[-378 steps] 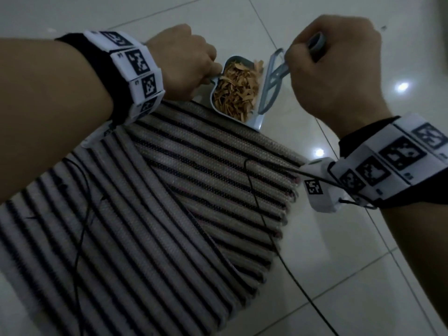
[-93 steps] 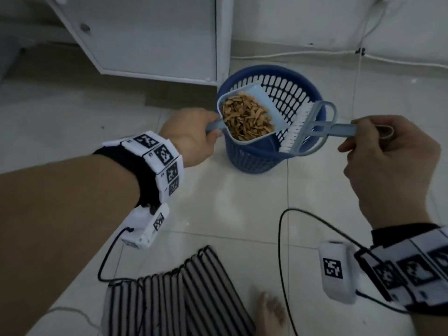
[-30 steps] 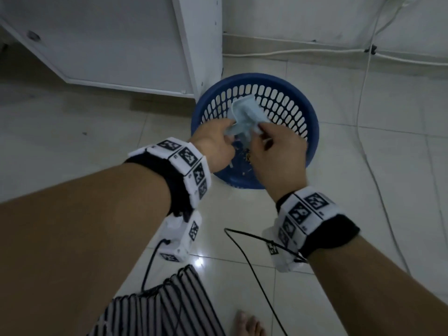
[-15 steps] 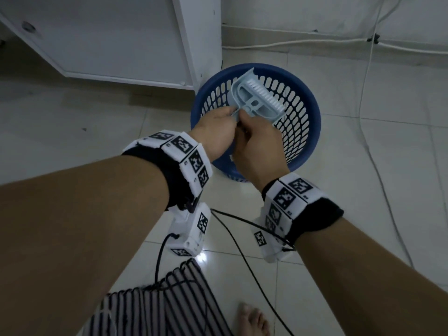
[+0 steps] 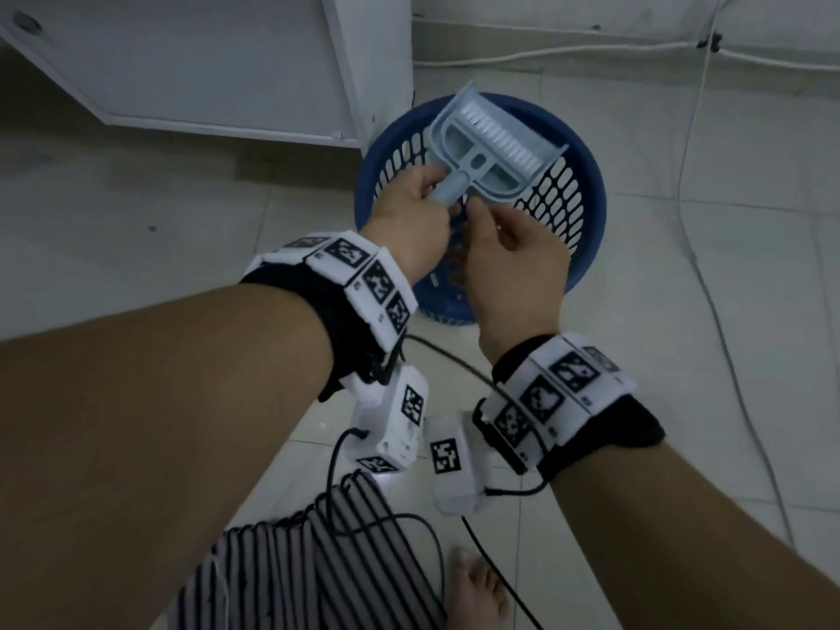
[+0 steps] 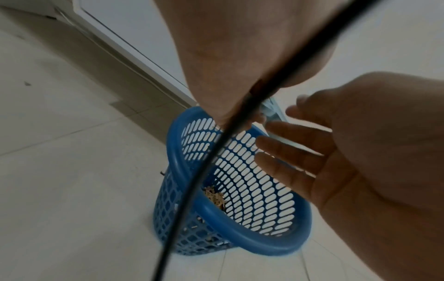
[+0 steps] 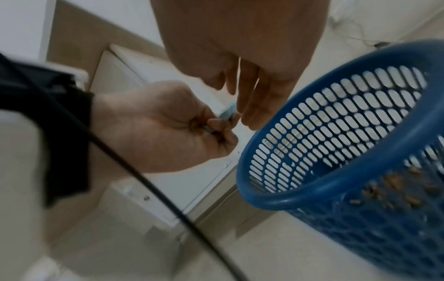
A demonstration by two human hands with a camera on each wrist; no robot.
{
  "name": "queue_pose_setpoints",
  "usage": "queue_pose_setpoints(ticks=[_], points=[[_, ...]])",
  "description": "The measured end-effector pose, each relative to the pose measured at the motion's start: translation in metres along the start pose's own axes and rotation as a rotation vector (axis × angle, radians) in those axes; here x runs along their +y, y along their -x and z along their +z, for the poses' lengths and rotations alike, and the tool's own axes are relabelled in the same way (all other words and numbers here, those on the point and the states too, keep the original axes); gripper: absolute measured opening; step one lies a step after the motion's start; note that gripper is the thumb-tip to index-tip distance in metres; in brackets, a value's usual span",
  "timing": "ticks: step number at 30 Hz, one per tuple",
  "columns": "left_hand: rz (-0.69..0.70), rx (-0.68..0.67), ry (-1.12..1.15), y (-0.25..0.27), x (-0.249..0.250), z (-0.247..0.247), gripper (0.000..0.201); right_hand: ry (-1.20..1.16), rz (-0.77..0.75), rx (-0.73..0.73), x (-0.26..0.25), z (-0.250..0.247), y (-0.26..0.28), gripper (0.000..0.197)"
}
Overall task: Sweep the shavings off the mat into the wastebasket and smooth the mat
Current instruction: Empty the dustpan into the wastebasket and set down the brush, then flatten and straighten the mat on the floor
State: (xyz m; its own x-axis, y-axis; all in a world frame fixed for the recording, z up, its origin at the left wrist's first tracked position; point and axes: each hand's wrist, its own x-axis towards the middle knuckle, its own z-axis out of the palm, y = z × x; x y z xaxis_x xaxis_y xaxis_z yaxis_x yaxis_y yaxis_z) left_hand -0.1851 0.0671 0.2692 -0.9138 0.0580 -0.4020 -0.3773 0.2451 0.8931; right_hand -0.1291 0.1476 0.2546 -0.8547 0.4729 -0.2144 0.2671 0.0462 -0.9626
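The pale blue plastic dustpan with the white-bristled brush nested in it [image 5: 493, 150] is gripped by its handle in the left hand [image 5: 409, 216], whose fingers are curled round the stub. The right hand [image 5: 511, 261] is held just beside that handle with its fingers loosely extended – nothing is seen to be grasped by it, and in the left wrist view the fingers [image 6: 288, 152] are spread straight.

The pan's long axis runs from the handle, near the person, up and away to the right, with the wide mouth pointing away; it is held above the round blue plastic wastebasket with slotted walls [image 5: 582, 247]. No shavings can be seen in the pan, and the brush bristles lie along its far edge.

Brown wood shavings [image 6: 215, 196] are seen at the bottom of the wastebasket, which stands on the pale tiled floor [image 5: 682, 402] beside a white cabinet [image 5: 204, 61]. A corner of the black-and-white striped woven mat [image 5: 318, 561] – rumpled at its edge – lies near the person's bare foot [image 5: 477, 593].
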Motion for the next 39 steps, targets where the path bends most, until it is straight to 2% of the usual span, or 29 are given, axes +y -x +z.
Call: queue_pose_setpoints(ticks=[2,3,7,11,13,16,19,24,29,34,39], points=[[-0.026,-0.046,0.015,0.007,0.001,0.015,0.037,-0.220,0.280,-0.018,-0.007,-0.008,0.009,0.025],[-0.038,-0.067,0.018,0.011,0.001,0.021,0.042,-0.280,0.341,-0.036,-0.008,-0.013,0.011,0.022],[-0.032,-0.241,-0.091,0.029,-0.001,0.045,0.055,-0.330,0.374,-0.025,-0.002,-0.055,0.018,0.014],[0.015,-0.481,-0.267,0.054,-0.010,0.086,0.057,-0.272,0.399,0.038,0.014,-0.124,0.020,0.012],[0.034,-0.546,-0.394,0.065,-0.018,0.106,0.059,-0.267,0.425,0.079,0.023,-0.160,0.019,0.013],[-0.019,-0.591,-0.520,0.080,-0.043,0.130,0.054,-0.186,0.478,0.110,0.045,-0.204,0.013,0.011],[-0.132,-0.699,-0.679,0.088,-0.079,0.147,0.047,-0.047,0.565,0.082,0.085,-0.227,0.005,0.011],[-0.208,-0.818,-0.936,0.076,-0.135,0.152,0.049,0.173,0.682,-0.051,0.168,-0.222,-0.018,0.008],[-0.203,-0.900,-1.120,0.032,-0.183,0.134,0.050,0.380,0.724,-0.130,0.247,-0.196,-0.066,0.010],[-0.212,-0.831,-1.185,-0.015,-0.219,0.109,0.050,0.561,0.636,-0.234,0.305,-0.166,-0.129,0.028],[-0.241,-0.842,-1.217,-0.025,-0.252,0.080,0.046,0.614,0.611,-0.216,0.333,-0.145,-0.161,0.030]])
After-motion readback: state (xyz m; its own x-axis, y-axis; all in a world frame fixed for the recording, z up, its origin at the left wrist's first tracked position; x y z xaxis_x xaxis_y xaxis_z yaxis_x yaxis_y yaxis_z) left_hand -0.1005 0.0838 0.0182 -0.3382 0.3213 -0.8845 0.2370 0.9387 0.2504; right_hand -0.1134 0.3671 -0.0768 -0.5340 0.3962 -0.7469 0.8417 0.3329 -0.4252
